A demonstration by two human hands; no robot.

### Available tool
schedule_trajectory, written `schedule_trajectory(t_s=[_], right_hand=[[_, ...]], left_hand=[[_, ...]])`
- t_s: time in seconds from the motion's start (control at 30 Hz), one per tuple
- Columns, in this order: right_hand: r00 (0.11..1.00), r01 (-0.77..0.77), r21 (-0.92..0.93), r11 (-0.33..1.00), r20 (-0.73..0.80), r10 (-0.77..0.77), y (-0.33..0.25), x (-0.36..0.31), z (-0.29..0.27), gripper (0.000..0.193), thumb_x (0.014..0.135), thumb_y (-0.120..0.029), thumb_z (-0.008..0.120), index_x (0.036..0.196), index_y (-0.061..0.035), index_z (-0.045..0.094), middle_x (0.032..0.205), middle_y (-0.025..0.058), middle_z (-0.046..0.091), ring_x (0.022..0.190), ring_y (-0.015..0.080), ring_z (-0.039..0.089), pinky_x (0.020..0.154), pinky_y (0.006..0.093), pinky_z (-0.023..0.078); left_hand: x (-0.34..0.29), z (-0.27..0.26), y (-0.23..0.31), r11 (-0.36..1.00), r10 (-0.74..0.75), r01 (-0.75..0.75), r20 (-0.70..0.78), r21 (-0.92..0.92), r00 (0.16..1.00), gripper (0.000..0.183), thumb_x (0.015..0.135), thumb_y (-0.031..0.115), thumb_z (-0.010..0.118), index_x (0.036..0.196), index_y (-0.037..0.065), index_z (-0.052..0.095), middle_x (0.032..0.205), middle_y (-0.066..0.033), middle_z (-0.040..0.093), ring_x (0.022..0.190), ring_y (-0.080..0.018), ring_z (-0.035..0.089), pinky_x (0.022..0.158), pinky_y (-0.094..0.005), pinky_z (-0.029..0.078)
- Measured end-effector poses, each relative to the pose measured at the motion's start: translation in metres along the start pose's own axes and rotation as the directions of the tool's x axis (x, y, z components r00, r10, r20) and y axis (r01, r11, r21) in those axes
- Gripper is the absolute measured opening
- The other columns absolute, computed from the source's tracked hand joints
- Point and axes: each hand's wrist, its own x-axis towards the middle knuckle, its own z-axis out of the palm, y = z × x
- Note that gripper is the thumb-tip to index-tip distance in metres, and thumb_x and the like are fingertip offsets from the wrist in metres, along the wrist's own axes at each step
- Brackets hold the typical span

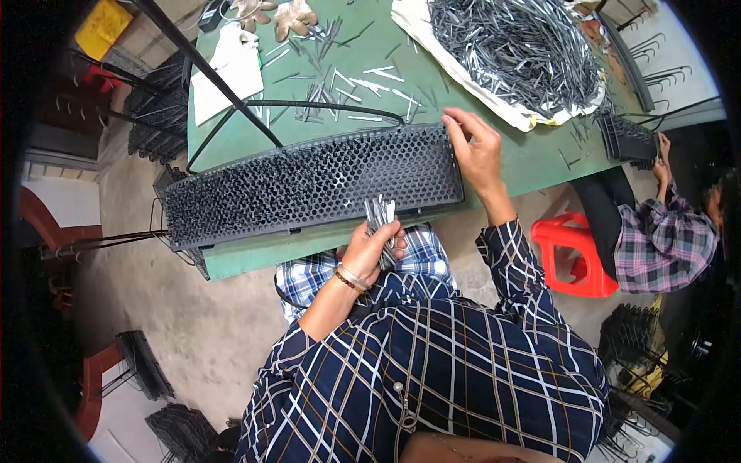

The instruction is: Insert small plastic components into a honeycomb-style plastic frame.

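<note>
A long black perforated rack (309, 185) lies across the near edge of the green table, its honeycomb holes facing up. Many holes toward its left look filled with dark pieces; those toward the right look bare. My left hand (370, 248) is closed around a bundle of thin grey metal strips (380, 214), just at the rack's near edge. At the rack's far right corner, my right hand (480, 150) has its thumb and fingertips drawn together in a pinch. Whatever sits between those fingertips is too small to make out.
A white sack (463, 73) heaped with dark metal strips (525, 58) lies on the table (231, 147). Loose strips (370, 85) and gloves (293, 17) lie farther left. Black metal rods (208, 73) slant over the rack. A red stool (544, 258) and a co-worker (664, 247) are at right.
</note>
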Motion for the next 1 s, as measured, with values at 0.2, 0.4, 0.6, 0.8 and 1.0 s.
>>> schedule_trajectory(t_s=[0.2,0.4,0.6,0.8,1.0], right_hand=[[0.991,0.136,-0.084,0.987,0.024,-0.135,0.010,0.000,0.009,0.011,0.080,-0.005,0.063,0.090,-0.0018,0.064,0.082,0.0118,0.065,0.071,0.0264,0.062,0.062,0.0320,0.048],[0.970,0.244,-0.160,0.956,0.058,-0.238,0.012,-0.001,0.009,0.010,0.079,-0.005,0.064,0.088,-0.0021,0.064,0.082,0.0113,0.065,0.072,0.0271,0.062,0.063,0.0339,0.049],[0.944,0.322,-0.226,0.919,0.156,-0.292,0.022,-0.010,0.014,0.013,0.079,-0.005,0.065,0.092,-0.0013,0.065,0.085,0.0106,0.064,0.076,0.0256,0.062,0.066,0.0322,0.048],[0.975,0.213,-0.172,0.962,0.099,-0.198,0.005,-0.014,0.010,0.013,0.080,-0.007,0.065,0.091,-0.0001,0.066,0.084,0.0120,0.063,0.077,0.0232,0.061,0.067,0.0311,0.048],[0.826,-0.347,0.194,0.917,0.527,0.201,-0.033,-0.048,0.009,0.017,0.082,-0.015,0.067,0.087,0.0016,0.068,0.076,0.0066,0.061,0.070,0.0110,0.057,0.060,0.0252,0.044]], left_hand=[[0.000,-0.002,0.003,0.999,0.000,0.002,-0.043,0.053,0.999,0.020,0.088,0.016,0.058,0.099,0.000,0.056,0.080,-0.0059,0.061,0.067,-0.0132,0.060,0.055,-0.0252,0.053],[-0.002,0.001,0.005,0.999,-0.051,0.051,-0.006,-0.009,0.999,0.026,0.090,0.019,0.055,0.106,-0.002,0.055,0.084,-0.0078,0.062,0.071,-0.0148,0.061,0.059,-0.0263,0.055],[-0.003,0.001,0.004,0.998,-0.027,0.026,0.014,0.051,1.000,0.027,0.090,0.018,0.056,0.109,-0.001,0.054,0.086,-0.0083,0.062,0.070,-0.0134,0.060,0.058,-0.0247,0.052],[-0.006,0.003,0.005,0.997,0.013,-0.017,0.052,0.073,0.999,0.025,0.089,0.016,0.058,0.108,0.000,0.055,0.084,-0.0072,0.063,0.070,-0.0112,0.058,0.054,-0.0225,0.047],[-0.006,0.002,0.005,0.995,0.092,-0.094,0.079,0.025,0.993,0.025,0.090,0.017,0.055,0.109,0.000,0.054,0.087,-0.0085,0.063,0.072,-0.0118,0.059,0.056,-0.0224,0.048]])
